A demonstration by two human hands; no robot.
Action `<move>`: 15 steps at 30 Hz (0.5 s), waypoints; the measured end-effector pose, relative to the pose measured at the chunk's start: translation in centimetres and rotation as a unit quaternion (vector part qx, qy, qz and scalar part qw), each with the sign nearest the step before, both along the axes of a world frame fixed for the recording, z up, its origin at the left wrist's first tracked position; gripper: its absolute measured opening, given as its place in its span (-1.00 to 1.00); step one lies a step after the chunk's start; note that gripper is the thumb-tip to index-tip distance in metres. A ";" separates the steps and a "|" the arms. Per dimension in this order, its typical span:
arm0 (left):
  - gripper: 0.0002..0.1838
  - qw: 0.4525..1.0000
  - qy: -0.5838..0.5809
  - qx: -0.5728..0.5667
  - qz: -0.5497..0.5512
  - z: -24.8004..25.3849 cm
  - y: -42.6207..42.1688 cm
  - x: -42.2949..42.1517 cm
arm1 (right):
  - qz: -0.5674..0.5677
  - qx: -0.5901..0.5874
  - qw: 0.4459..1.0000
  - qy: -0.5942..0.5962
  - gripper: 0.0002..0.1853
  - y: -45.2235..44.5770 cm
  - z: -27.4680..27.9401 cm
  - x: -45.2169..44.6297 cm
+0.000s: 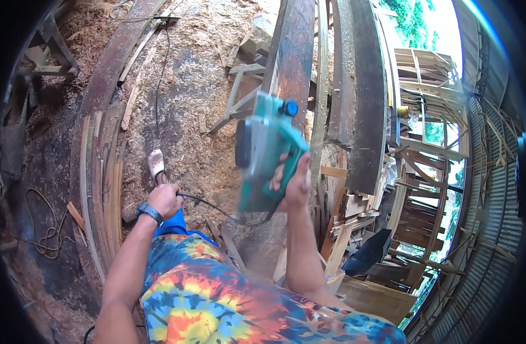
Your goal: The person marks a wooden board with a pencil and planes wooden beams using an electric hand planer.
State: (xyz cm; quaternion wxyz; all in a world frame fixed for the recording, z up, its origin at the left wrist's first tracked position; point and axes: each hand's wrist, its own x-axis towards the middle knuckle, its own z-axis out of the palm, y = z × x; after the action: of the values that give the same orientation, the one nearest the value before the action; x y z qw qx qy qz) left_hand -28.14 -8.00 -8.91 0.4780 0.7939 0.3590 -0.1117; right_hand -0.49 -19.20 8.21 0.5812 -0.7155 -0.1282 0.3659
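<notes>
While the left hand [165,200] is holding a black cord [201,200] in curled fingers, the right hand [297,186] is gripping, fingers bent round it, the handle [298,143] of a power planer [260,155], which is showing a blurred teal-green body, greyish side and blue-faced knob [290,107], hanging above the shaving-strewn floor [188,109] near a dark plank [295,46].

A green power tool [261,196] is held up by its handle in the right hand [296,186]. A blue knob [290,107] is seen on it, past the right fingers. A black cord [208,203] is gripped by the left hand [166,200]. Behind those fingers, 1 watch [149,212] is worn. Just past them, 1 white shoe [155,163] is seen. Wood shavings [188,114] are spread beyond the fingers of the 2 hands.
</notes>
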 end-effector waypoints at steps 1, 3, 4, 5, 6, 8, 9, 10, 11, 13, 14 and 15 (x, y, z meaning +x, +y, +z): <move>-0.66 1.000 -0.012 0.000 0.013 0.6 0.6 0.5 | -0.001 0.003 1.000 -0.010 -0.20 2.4 0.0 1.7; -0.65 0.999 -0.026 0.010 0.019 0.6 1.8 1.3 | 0.004 0.014 1.000 -0.005 -0.22 7.3 -0.4 5.8; -0.66 0.999 -0.030 0.005 0.026 1.0 2.5 1.8 | 0.011 0.019 1.000 -0.013 -0.23 9.8 -0.4 7.8; -0.66 0.999 -0.032 0.000 0.032 1.9 3.2 2.3 | 0.018 0.024 0.999 -0.021 -0.25 12.4 -0.4 9.9; -0.66 0.999 -0.034 -0.004 0.040 2.6 3.8 2.8 | 0.028 0.033 0.998 -0.034 -0.26 15.0 -0.5 12.0; -0.65 0.994 -0.078 -0.015 0.069 3.2 4.3 3.4 | 0.060 0.048 0.997 -0.031 -0.27 20.1 -0.5 16.5; -0.65 0.992 -0.092 -0.016 0.084 3.7 4.6 3.6 | 0.079 0.053 0.995 -0.015 -0.27 22.5 -0.5 18.9; -0.65 0.989 -0.107 -0.018 0.099 4.2 4.7 3.8 | 0.074 0.048 0.996 0.000 -0.27 24.8 -0.7 21.0; -0.66 0.987 -0.122 -0.025 0.105 4.5 4.7 3.8 | 0.080 0.052 0.995 0.007 -0.27 26.6 -0.9 22.8; -0.67 0.984 -0.135 -0.032 0.109 5.0 4.9 3.5 | 0.078 0.041 0.996 0.025 -0.25 27.9 -0.5 23.5; -0.67 0.983 -0.143 -0.036 0.108 5.3 4.9 3.3 | 0.076 0.038 0.996 0.030 -0.25 27.7 -0.3 23.1; -0.68 0.983 -0.135 -0.050 0.109 5.3 5.0 3.0 | 0.073 0.042 0.996 0.028 -0.25 26.8 -0.4 22.6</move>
State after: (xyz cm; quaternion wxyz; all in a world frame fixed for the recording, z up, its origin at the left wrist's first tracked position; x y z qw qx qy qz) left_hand -25.15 -3.01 -3.58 0.5709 0.7327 0.3691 0.0317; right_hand 22.10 7.64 7.81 0.5859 -0.6687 -0.1783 0.4216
